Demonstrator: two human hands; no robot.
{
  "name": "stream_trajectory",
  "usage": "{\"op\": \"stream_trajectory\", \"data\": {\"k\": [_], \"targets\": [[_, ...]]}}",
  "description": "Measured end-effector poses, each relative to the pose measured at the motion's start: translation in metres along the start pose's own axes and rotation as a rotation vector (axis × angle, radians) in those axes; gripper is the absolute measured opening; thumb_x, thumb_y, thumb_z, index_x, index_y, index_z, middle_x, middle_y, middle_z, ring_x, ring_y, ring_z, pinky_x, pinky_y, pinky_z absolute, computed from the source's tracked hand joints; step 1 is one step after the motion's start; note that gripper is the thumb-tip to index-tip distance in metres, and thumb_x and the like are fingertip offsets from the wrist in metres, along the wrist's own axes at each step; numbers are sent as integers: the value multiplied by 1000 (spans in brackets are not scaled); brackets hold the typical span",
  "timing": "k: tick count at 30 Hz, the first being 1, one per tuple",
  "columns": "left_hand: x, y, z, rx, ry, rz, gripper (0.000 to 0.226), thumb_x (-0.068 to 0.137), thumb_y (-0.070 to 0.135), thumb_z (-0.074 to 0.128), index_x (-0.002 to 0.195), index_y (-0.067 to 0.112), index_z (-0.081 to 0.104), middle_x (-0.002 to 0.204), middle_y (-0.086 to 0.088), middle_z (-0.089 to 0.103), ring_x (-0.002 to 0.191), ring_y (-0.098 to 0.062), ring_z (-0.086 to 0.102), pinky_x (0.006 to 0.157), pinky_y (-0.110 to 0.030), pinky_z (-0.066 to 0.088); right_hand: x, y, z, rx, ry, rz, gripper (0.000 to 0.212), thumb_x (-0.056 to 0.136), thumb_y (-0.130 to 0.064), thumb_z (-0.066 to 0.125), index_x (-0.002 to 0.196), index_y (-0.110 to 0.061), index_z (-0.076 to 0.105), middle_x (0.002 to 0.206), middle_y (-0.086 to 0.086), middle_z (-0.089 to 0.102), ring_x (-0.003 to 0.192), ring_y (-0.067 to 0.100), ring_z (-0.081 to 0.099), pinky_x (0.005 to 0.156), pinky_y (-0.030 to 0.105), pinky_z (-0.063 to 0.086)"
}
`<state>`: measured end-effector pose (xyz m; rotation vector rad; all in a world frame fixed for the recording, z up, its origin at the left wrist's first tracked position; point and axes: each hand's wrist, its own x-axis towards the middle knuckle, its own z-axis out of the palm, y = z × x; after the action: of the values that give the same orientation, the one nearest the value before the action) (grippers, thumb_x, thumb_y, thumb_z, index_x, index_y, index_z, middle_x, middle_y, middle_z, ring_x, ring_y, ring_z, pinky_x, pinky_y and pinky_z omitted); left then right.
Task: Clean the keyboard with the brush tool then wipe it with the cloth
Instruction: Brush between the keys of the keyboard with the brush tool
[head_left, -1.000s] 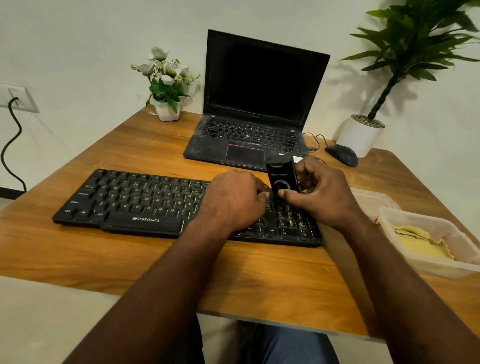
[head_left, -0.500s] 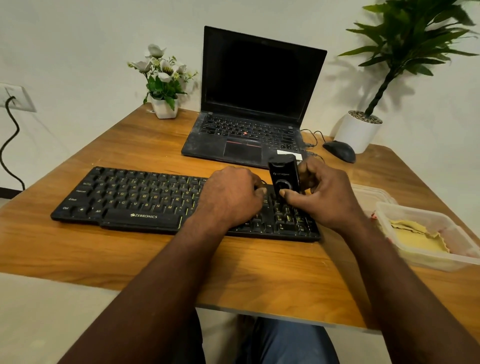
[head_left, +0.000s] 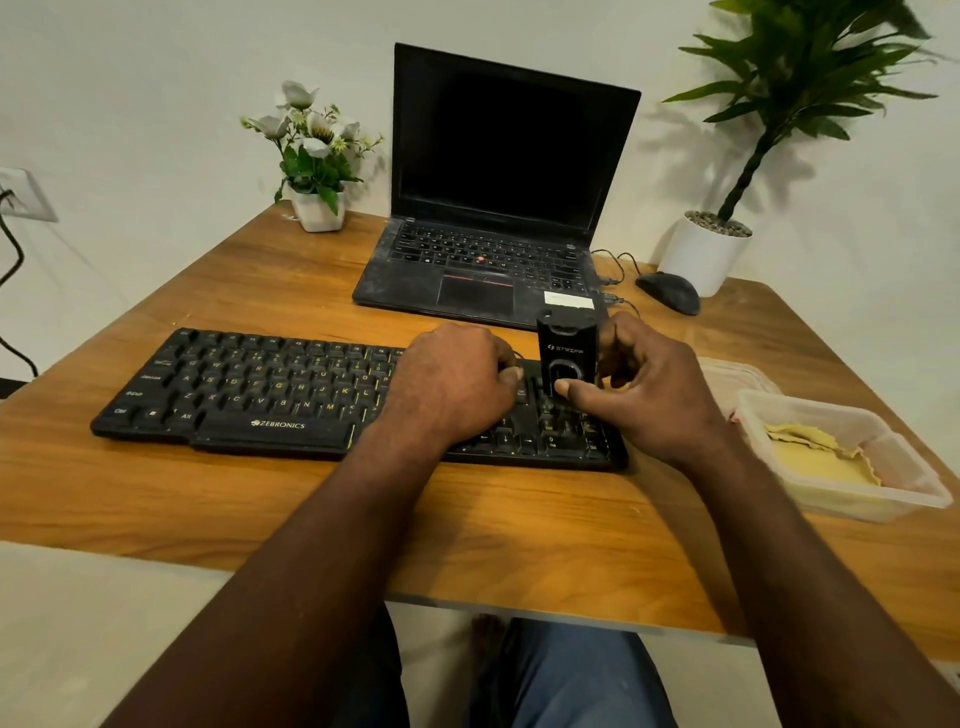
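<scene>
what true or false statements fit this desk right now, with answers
1. The right hand holds the brush upright over the keyboard. True.
2. The laptop screen is lit. False: it is dark.
3. The cloth lies in the tub. True.
4. The left hand holds the cloth. False: it rests on the keyboard.
</scene>
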<state>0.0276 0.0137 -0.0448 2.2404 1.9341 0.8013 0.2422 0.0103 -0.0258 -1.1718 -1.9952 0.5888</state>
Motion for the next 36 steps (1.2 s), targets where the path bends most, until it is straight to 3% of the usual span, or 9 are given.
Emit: {"op": "stream_trajectory", "data": {"k": [4,8,13,18,23,25,28,31,36], "targets": [[0,2,-3,13,-1,4,22,96,43,60,107,30,74,85,10,67,80,-11,60,68,-30,51,-1,2,-6,127,-166,11,29,80,-15,88,99,-14,66,88,12,69,81,35,67,68,44,59],[-1,1,1,8,5,5,24,95,49,59,105,33,75,91,10,72,84,-10,64,73,-32,57,0,2,8,-4,53,-21,31,81,-24,87,102,-19,65,90,1,69,80,20,67,66,38,58],[0,2,-2,7,-5,-8,21,95,44,62,107,31,74,86,9,69,80,-11,61,68,-29,51,7,-1,-8,115,-183,42,29,79,-15,88,98,-17,66,88,8,70,80,26,69,69,38,58],[-2,3,-3,-17,-19,-20,22,96,47,61,108,35,75,95,10,73,88,-10,64,75,-31,55,22,-2,3,-64,75,32,31,80,-24,87,100,-18,63,91,-1,69,82,16,67,66,34,58],[-1,5,-6,-8,-22,-24,20,96,40,62,109,29,73,74,13,59,76,-10,57,66,-29,47,18,3,-7,68,-213,8,31,78,-18,89,97,-16,65,91,9,69,81,30,68,68,43,58],[-1,4,-6,2,-25,-26,22,96,41,62,109,29,73,74,13,59,78,-11,57,67,-30,48,16,4,-9,95,-219,-13,32,78,-20,90,98,-14,65,91,12,68,84,36,67,69,46,58],[-1,4,-5,-3,-11,0,23,96,44,61,109,31,74,90,10,71,84,-11,63,73,-32,56,11,5,-5,75,-165,-2,32,78,-22,90,95,-17,64,87,6,68,79,29,66,66,39,56],[-1,4,-5,-13,-27,-2,18,96,40,62,106,31,74,85,10,67,79,-11,60,69,-30,52,8,7,-12,145,-272,-7,32,77,-19,90,93,-14,63,85,4,65,76,26,63,65,33,54],[-1,1,-2,-30,-10,-8,22,96,47,61,104,34,77,96,11,74,91,-10,65,79,-35,58,9,12,-4,-25,38,24,32,79,-22,88,98,-16,63,91,-1,69,81,17,67,65,30,56]]}}
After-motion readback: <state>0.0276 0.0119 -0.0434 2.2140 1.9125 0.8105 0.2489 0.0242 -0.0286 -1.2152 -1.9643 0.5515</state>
